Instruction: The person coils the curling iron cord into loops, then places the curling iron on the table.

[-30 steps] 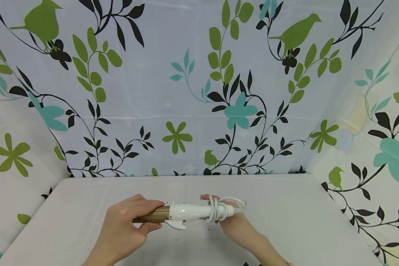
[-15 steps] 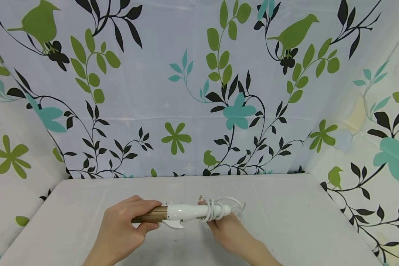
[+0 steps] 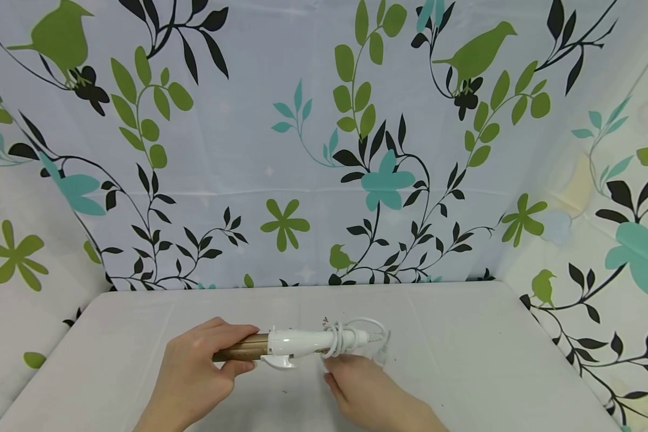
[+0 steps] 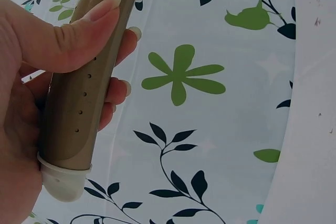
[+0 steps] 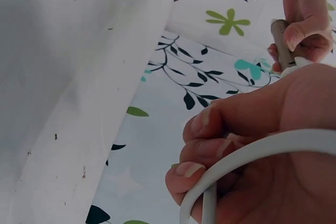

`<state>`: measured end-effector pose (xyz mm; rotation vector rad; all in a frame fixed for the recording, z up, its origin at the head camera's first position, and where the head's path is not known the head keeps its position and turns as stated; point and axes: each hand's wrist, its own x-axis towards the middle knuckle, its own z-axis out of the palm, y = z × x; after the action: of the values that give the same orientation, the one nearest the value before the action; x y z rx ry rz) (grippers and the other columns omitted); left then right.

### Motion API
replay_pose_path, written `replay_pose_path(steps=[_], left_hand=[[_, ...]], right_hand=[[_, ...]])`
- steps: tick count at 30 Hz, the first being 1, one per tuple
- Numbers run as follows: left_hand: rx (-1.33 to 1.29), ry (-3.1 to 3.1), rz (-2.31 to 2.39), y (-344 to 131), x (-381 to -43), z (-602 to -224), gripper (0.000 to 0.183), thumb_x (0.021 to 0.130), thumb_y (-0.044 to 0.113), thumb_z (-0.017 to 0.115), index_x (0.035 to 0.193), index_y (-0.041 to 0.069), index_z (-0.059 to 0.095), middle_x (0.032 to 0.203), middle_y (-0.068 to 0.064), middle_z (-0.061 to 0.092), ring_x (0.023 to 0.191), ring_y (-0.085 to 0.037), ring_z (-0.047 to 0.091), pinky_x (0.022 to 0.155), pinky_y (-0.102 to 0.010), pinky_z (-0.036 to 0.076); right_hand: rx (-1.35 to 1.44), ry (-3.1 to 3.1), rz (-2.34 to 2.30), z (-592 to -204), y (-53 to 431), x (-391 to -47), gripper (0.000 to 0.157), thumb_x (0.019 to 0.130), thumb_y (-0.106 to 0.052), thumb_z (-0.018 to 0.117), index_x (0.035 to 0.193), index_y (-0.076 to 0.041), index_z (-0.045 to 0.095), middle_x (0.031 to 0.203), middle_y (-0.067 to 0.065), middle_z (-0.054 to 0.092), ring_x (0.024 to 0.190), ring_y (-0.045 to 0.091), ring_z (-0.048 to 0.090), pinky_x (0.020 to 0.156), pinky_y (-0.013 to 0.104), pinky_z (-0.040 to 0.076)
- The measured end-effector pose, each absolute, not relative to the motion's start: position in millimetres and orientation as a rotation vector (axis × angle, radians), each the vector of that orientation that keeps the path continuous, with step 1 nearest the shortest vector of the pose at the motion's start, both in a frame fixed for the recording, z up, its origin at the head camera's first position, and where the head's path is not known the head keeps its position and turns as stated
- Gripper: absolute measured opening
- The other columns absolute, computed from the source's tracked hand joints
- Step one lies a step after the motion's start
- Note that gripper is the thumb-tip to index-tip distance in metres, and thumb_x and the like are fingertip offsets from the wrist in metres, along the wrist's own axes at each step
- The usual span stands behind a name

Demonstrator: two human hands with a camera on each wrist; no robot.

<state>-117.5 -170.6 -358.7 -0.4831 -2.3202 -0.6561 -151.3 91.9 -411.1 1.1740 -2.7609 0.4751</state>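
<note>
A curling iron (image 3: 297,343) with a white handle and a bronze barrel is held level above the white table in the head view. My left hand (image 3: 200,366) grips its barrel (image 4: 73,114), thumb on one side and fingers round the other, as the left wrist view shows. White cord (image 3: 337,341) is wound several times round the handle, and a loose loop stands out at the right end. Just below the handle is my right hand (image 3: 364,387). In the right wrist view its curled fingers (image 5: 202,124) hold the cord (image 5: 262,150), which loops across the palm.
The white table (image 3: 464,360) bears small dark specks. Behind it and along both sides hangs a cloth (image 3: 227,150) printed with leaves, birds and flowers.
My right hand has moved left and toward me, from behind the handle's cord end to below the handle. The curling iron and left hand have shifted slightly left in the head view.
</note>
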Motion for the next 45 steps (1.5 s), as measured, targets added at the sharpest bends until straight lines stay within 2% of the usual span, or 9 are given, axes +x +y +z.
replay_pose_path(steps=[2, 9, 14, 18, 23, 31, 34, 39, 45], left_hand=[[-0.469, -2.321, -0.641, -170.8, -117.6, -359.0, 0.059, 0.043, 0.004, 0.097, 0.096, 0.026, 0.079, 0.080, 0.020, 0.068, 0.068, 0.005, 0.056, 0.058, -0.014, 0.043], [-0.405, -2.377, -0.623, -171.4, -118.1, -358.4, 0.056, 0.045, 0.003, 0.096, 0.094, 0.025, 0.079, 0.078, 0.019, 0.068, 0.068, 0.006, 0.056, 0.056, -0.019, 0.046], [-0.391, -2.389, -0.622, -171.2, -118.4, -358.0, 0.055, 0.046, 0.002, 0.095, 0.094, 0.025, 0.079, 0.078, 0.020, 0.067, 0.067, 0.007, 0.055, 0.056, -0.020, 0.046], [-0.385, -2.387, -0.603, -170.7, -118.2, -357.7, 0.055, 0.045, 0.002, 0.095, 0.093, 0.026, 0.079, 0.077, 0.020, 0.066, 0.067, 0.007, 0.055, 0.055, -0.020, 0.045], [-0.366, -2.405, -0.587, -169.4, -118.1, -357.7, 0.055, 0.046, 0.003, 0.095, 0.092, 0.027, 0.079, 0.077, 0.019, 0.066, 0.066, 0.007, 0.054, 0.054, -0.020, 0.044], [-0.349, -2.421, -0.598, -169.5, -119.0, -356.8, 0.054, 0.046, 0.003, 0.095, 0.092, 0.026, 0.079, 0.076, 0.020, 0.064, 0.065, 0.007, 0.052, 0.054, -0.020, 0.043], [-0.347, -2.420, -0.595, -170.5, -119.7, -357.5, 0.054, 0.046, 0.004, 0.095, 0.092, 0.026, 0.079, 0.076, 0.019, 0.064, 0.065, 0.007, 0.053, 0.053, -0.020, 0.043], [-0.332, -2.431, -0.593, -170.8, -119.7, -358.3, 0.053, 0.047, 0.003, 0.095, 0.092, 0.026, 0.079, 0.075, 0.019, 0.064, 0.064, 0.007, 0.052, 0.053, -0.020, 0.042], [-0.319, -2.449, -0.599, -170.1, -119.1, -358.1, 0.053, 0.048, 0.004, 0.095, 0.092, 0.027, 0.079, 0.075, 0.019, 0.064, 0.064, 0.007, 0.052, 0.053, -0.021, 0.042]], right_hand=[[1.188, -2.770, 0.431, -410.5, 91.0, -150.2, 0.014, 0.096, -0.013, 0.064, 0.109, -0.009, 0.063, 0.099, -0.003, 0.066, 0.081, 0.005, 0.058, 0.074, 0.025, 0.054], [1.214, -2.793, 0.386, -407.3, 88.3, -147.2, 0.020, 0.098, -0.022, 0.064, 0.116, -0.013, 0.064, 0.103, -0.005, 0.068, 0.083, 0.005, 0.062, 0.074, 0.021, 0.054], [1.245, -2.857, 0.394, -403.4, 86.6, -145.0, 0.018, 0.098, -0.029, 0.063, 0.110, -0.016, 0.066, 0.087, -0.011, 0.068, 0.072, 0.000, 0.060, 0.067, 0.015, 0.051], [1.291, -2.836, 0.436, -401.9, 87.7, -144.1, 0.009, 0.098, -0.025, 0.065, 0.100, -0.016, 0.065, 0.078, -0.013, 0.063, 0.065, -0.003, 0.051, 0.060, 0.012, 0.044], [1.355, -2.773, 0.409, -398.4, 93.5, -141.5, 0.006, 0.093, -0.014, 0.069, 0.094, -0.016, 0.063, 0.074, -0.015, 0.056, 0.065, -0.002, 0.047, 0.060, 0.012, 0.040], [1.428, -2.754, 0.364, -385.0, 99.7, -137.8, 0.003, 0.096, -0.017, 0.067, 0.097, -0.019, 0.064, 0.070, -0.017, 0.046, 0.062, -0.001, 0.040, 0.059, 0.010, 0.037], [1.478, -2.662, 0.339, -382.6, 101.7, -136.8, 0.007, 0.095, -0.019, 0.068, 0.100, -0.018, 0.064, 0.073, -0.017, 0.048, 0.064, -0.003, 0.039, 0.060, 0.008, 0.035], [1.516, -2.504, 0.296, -381.4, 103.9, -135.4, 0.013, 0.091, -0.019, 0.072, 0.096, -0.016, 0.061, 0.074, -0.015, 0.051, 0.065, -0.004, 0.036, 0.058, 0.006, 0.031], [1.442, -2.355, 0.097, -378.9, 106.9, -135.8, 0.015, 0.085, -0.020, 0.078, 0.090, -0.016, 0.066, 0.076, -0.011, 0.059, 0.060, -0.001, 0.043, 0.054, 0.009, 0.033]])
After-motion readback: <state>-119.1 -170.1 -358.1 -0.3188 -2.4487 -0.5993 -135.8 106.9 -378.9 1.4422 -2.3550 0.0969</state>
